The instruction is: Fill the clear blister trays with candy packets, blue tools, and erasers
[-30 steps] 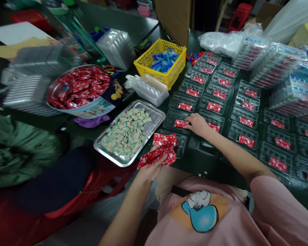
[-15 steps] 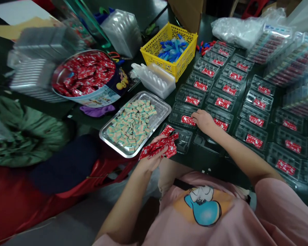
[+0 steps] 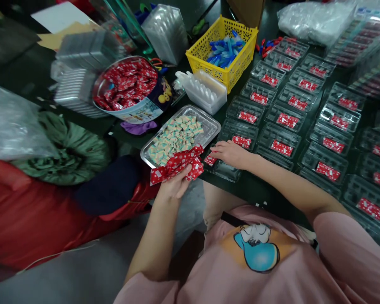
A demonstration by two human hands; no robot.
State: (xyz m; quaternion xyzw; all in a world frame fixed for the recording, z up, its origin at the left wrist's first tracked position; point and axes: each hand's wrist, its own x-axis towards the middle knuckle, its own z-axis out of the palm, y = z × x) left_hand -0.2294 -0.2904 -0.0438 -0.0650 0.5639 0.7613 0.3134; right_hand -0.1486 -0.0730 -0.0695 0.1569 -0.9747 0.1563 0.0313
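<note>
My left hand is closed around a loose bunch of red patterned packets, held over the near edge of a metal tray of small pale, teal-edged pieces. Just to the right, my right hand reaches over the nearest clear plastic blister tray. Its fingertips are on a single red packet at that tray's left end; the hand partly covers both. Behind it, another blister tray holds a red packet lying flat.
Rows of clear blister trays with red packets cover the table's right side. A round tin full of red packets, stacked plastic trays, a clear container and a yellow basket of blue items stand behind.
My right hand has moved left and nearer, from the tray behind to the nearest one, where a red packet now shows under its fingers. The view has shifted left.
</note>
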